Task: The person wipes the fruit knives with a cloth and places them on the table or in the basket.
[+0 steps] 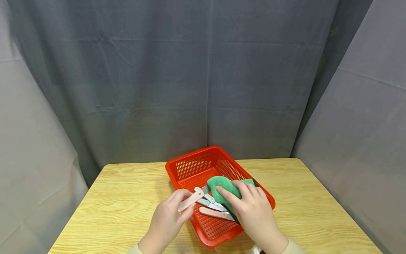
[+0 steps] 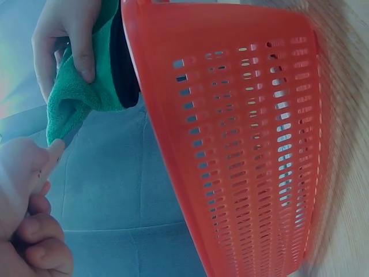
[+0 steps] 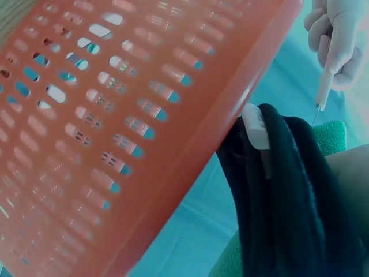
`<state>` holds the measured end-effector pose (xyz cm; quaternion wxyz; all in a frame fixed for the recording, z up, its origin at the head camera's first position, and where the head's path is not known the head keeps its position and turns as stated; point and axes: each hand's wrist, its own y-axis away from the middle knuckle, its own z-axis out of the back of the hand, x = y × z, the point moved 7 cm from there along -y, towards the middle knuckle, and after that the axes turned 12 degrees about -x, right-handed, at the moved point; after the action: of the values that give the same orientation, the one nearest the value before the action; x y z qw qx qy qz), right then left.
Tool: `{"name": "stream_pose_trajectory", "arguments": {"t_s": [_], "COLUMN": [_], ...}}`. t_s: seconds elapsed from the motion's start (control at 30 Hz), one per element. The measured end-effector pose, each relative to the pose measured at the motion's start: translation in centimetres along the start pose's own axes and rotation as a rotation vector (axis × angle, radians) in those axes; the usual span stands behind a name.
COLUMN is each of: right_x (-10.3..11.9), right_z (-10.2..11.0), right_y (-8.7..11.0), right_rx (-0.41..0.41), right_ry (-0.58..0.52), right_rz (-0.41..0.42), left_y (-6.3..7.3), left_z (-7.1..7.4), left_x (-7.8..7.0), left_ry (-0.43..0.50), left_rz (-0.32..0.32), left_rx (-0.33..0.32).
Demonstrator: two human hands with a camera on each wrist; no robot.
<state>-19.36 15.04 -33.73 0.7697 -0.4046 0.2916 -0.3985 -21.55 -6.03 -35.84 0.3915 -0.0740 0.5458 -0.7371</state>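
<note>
My left hand (image 1: 169, 215) pinches the pale pink handle of a folding knife (image 1: 191, 200), held over the red basket (image 1: 203, 239). Its blade runs into a green cloth (image 1: 223, 187) with a dark underside, which my right hand (image 1: 255, 211) grips around the blade. Part of that cloth hangs down into the basket, its dark side plain in the right wrist view. Below the hands, knives with light blue handles (image 1: 203, 202) and another with a pink handle (image 1: 211, 212) lie in the basket, blades partly under the cloth.
The basket, with slotted sides, stands at an angle on a light wooden table (image 1: 120, 204). A grey curtain (image 1: 152, 88) hangs behind the table, and pale cloth (image 1: 355, 141) hangs at the sides.
</note>
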Motion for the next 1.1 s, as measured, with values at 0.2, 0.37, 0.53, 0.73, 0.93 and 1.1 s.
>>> {"name": "stream_pose_trajectory", "arguments": {"t_s": [0.2,0.37,0.53,0.73,0.93,1.1], "right_x": [-0.9,-1.6,-2.2,-1.3,0.9,2.1], "right_z": [0.0,-0.1,0.1,0.6,0.7,0.6], "right_y": [0.0,0.2,0.2,-0.1,-0.3,-0.3], "right_rx": [-0.01,-0.014,-0.022,-0.037,-0.024,-0.056], "right_ry": [0.005,0.013,0.013,-0.005,-0.032,-0.029], "right_rz": [-0.029,-0.037,-0.061,-0.038,0.023,0.072], "left_y": [0.0,0.1,0.2,0.2,0.3,0.4], "left_z": [0.2,0.3,0.2,0.1,-0.1,-0.2], "left_x": [0.0,0.2,0.5,0.8,0.7,0.6], "left_ry": [0.004,-0.003,-0.032,-0.05,-0.058,-0.059], "left_rz": [-0.001,0.003,0.023,0.051,0.057,0.04], "left_rx": [-0.001,-0.004,0.018,0.034,0.037,0.028]}}
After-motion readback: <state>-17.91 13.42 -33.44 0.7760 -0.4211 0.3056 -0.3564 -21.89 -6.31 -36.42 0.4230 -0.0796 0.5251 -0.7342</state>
